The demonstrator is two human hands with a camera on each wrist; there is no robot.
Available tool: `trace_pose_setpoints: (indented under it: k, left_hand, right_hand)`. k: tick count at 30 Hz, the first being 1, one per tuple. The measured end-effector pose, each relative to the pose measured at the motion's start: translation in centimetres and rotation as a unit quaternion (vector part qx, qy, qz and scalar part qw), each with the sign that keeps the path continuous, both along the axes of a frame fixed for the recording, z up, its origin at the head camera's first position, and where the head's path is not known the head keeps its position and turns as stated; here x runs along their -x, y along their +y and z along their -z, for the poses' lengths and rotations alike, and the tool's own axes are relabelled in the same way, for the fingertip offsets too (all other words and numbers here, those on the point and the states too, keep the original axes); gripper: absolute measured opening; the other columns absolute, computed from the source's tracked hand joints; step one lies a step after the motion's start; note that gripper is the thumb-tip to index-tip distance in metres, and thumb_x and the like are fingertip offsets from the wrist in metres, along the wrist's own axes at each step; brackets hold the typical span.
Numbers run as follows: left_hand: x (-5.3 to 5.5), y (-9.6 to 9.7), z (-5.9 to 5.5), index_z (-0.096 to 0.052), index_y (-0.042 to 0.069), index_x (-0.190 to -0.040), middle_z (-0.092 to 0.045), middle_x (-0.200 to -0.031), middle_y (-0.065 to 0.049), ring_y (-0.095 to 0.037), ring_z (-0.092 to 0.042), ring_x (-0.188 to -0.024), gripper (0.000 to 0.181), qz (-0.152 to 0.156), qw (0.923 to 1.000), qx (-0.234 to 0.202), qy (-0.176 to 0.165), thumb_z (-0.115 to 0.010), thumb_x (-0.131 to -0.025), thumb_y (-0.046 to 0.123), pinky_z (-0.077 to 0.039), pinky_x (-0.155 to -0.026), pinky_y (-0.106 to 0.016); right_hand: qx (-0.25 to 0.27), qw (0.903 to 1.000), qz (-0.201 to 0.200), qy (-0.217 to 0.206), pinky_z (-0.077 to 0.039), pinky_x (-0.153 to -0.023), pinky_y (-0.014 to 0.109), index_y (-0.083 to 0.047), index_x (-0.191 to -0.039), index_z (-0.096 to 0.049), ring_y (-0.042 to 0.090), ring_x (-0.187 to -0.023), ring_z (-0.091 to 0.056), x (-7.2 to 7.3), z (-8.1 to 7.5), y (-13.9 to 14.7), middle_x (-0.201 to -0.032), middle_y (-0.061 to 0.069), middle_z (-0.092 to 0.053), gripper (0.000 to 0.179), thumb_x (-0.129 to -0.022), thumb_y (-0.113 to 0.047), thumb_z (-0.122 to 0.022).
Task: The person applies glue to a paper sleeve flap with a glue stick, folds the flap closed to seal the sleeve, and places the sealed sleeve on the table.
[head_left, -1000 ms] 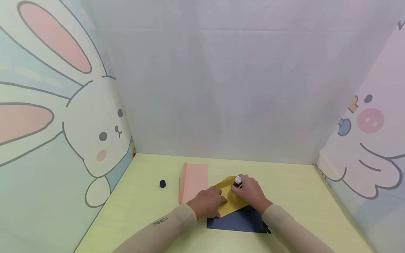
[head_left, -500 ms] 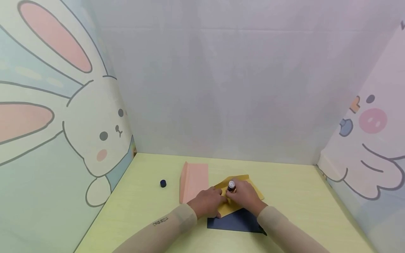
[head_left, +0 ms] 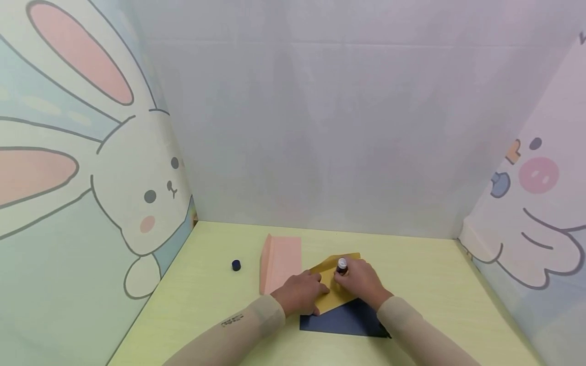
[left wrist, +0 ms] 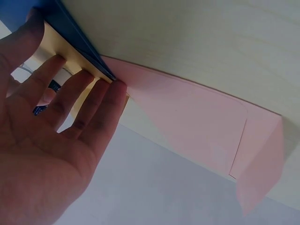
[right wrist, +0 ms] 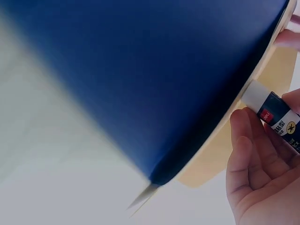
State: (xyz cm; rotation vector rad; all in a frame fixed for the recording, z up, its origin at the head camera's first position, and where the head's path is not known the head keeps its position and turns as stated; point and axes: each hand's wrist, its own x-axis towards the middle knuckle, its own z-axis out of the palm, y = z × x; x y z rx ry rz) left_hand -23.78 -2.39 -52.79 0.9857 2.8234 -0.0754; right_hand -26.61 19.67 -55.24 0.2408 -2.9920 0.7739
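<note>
A yellow envelope (head_left: 333, 301) lies slanted across a dark blue envelope (head_left: 341, 324), its folded-up edge at the back. My left hand (head_left: 299, 293) presses on the yellow envelope's left side with its fingers spread and nearly straight. In my right hand (head_left: 364, 280) I grip a glue stick (right wrist: 281, 115) with a dark printed label, its white end pointing up in the head view. The other end of the stick is down at the yellow paper, hidden by my fingers in the head view. In the right wrist view, the white end is right by the envelope's edge.
Just left of my left hand lies a pink envelope (head_left: 286, 259), its side flap (left wrist: 260, 171) standing up. Farther left on the pale yellow table (head_left: 206, 305) is a small dark cap (head_left: 236, 265). Printed cartoon walls and a pale back wall (head_left: 320, 127) enclose the table.
My right hand slid the glue stick left over the yellow envelope, close to my left fingers, then back right. My left hand stayed in place.
</note>
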Motion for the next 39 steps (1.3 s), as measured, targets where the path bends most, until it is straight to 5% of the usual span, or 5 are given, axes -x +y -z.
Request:
trace_pose_setpoints:
  k: [20, 25, 30, 39]
  left_hand:
    - [0.1, 0.1, 0.1, -0.082, 0.046, -0.146, -0.071, -0.12, 0.01, -0.012, -0.055, -0.101, 0.055, -0.004, 1.0, 0.0, -0.009, -0.1, -0.094, 0.051, -0.058, -0.085, -0.031]
    - [0.2, 0.2, 0.1, -0.081, 0.046, -0.147, -0.07, -0.12, 0.01, -0.013, -0.055, -0.101, 0.056, -0.004, 0.9999, 0.001, -0.012, -0.1, -0.095, 0.051, -0.057, -0.086, -0.031]
    - [0.3, 0.4, 0.2, -0.08, 0.047, -0.148, -0.071, -0.122, 0.01, -0.013, -0.056, -0.102, 0.057, -0.004, 0.9999, 0.003, -0.01, -0.1, -0.095, 0.052, -0.058, -0.087, -0.031]
    - [0.5, -0.4, 0.2, -0.082, 0.039, -0.147, -0.074, -0.133, 0.009, -0.01, -0.063, -0.111, 0.053, -0.028, 0.9973, -0.049, -0.046, -0.097, -0.097, 0.048, -0.062, -0.098, -0.032]
  right_hand:
    - [-0.005, 0.9997, 0.024, -0.003, -0.047, -0.067, 0.031, -0.006, -0.109, -0.072, 0.017, -0.07, -0.059, 0.9, 0.3, 2.3, -0.086, 0.003, -0.07, 0.024, -0.103, -0.023, -0.088]
    - [0.049, 0.9978, 0.042, -0.013, -0.049, -0.067, 0.031, -0.009, -0.105, -0.072, 0.017, -0.075, -0.062, 0.9, 0.0, 3.3, -0.089, 0.004, -0.075, 0.022, -0.105, -0.027, -0.086]
    - [0.136, 0.9879, 0.075, -0.01, -0.056, -0.071, 0.029, -0.008, -0.11, -0.077, 0.019, -0.085, -0.082, 0.7, -0.5, 5.0, -0.104, 0.011, -0.087, 0.025, -0.108, -0.032, -0.085]
    - [0.203, 0.973, 0.106, -0.032, -0.056, -0.074, 0.03, -0.008, -0.122, -0.08, 0.019, -0.089, -0.088, -1.6, -1.4, 8.4, -0.118, 0.014, -0.088, 0.042, -0.109, -0.047, -0.086]
